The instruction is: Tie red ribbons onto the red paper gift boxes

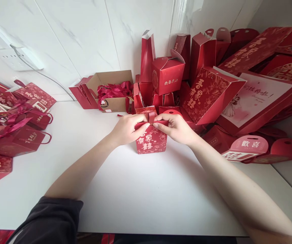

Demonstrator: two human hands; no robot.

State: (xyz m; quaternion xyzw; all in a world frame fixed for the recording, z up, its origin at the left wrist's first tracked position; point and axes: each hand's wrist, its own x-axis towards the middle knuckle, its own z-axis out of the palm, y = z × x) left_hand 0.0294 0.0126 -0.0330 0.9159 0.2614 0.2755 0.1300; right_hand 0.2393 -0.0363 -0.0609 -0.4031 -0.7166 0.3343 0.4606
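A red gift box point(152, 144) with gold lettering and a floral print stands upright on the white table. Its top edge is pinched from both sides: my left hand point(130, 129) closes thumb and fingers on the left part, and my right hand point(176, 128) does likewise on the right. Between my fingertips a short red strap loop point(151, 117) rises from the middle of the top. My thumbs nearly meet just below the loop, at the front. Behind my fingers, part of the top fold is hidden.
Behind the box, an open cardboard box point(116, 105) holds dark red ribbons point(115, 90). Many red boxes point(168, 76) are piled at the back and right. On the left lie several boxes with ribbon bows point(21, 135). A cable point(46, 75) runs down the tiled wall from a socket point(21, 59).
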